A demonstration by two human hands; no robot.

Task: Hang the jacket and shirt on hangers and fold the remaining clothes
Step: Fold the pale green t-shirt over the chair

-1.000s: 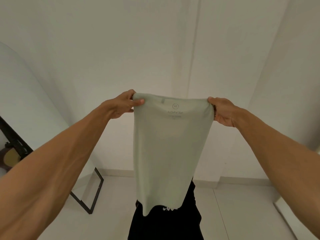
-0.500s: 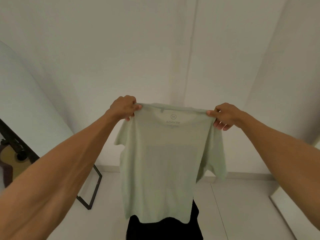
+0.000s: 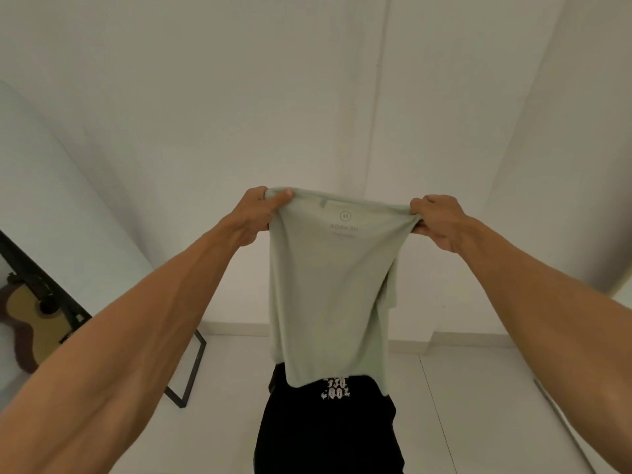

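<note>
Pale green tee point(image 3: 331, 289) hangs btwn hands: left hand point(image 3: 254, 213) & right hand point(image 3: 436, 218) each grip a top corner.

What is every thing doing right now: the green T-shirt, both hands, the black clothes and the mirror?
T-shirt: held up in the air, hanging down, sides turned behind.
Left hand: fingers pinch the T-shirt's top left corner.
Right hand: fingers grip the top right corner.
Black garment: lower down, its top hidden behind the T-shirt.
Mirror: on the floor, leaning against the wall.
</note>
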